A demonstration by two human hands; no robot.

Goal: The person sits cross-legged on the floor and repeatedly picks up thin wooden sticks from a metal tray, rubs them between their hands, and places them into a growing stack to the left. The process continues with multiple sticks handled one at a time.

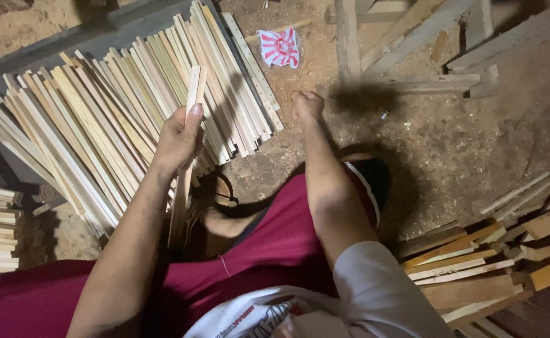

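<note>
Left hand (pixel 178 139) grips a wooden slat (pixel 186 164) over the slat pile (pixel 87 125); right hand (pixel 308 106), fisted, lies beside the pile.

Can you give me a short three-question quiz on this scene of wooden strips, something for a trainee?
1. True or false: the left hand grips a long pale wooden strip that stands nearly upright.
2. Where does the crumpled red-and-white striped wrapper lie? A) on the dirt floor past the right hand; B) on top of the fanned row of pale wooden strips; C) in the person's lap.
3. Fill in: at the right edge lies a loose heap of rough wooden ____.

Key: 1 true; 2 A; 3 offcuts.
</note>
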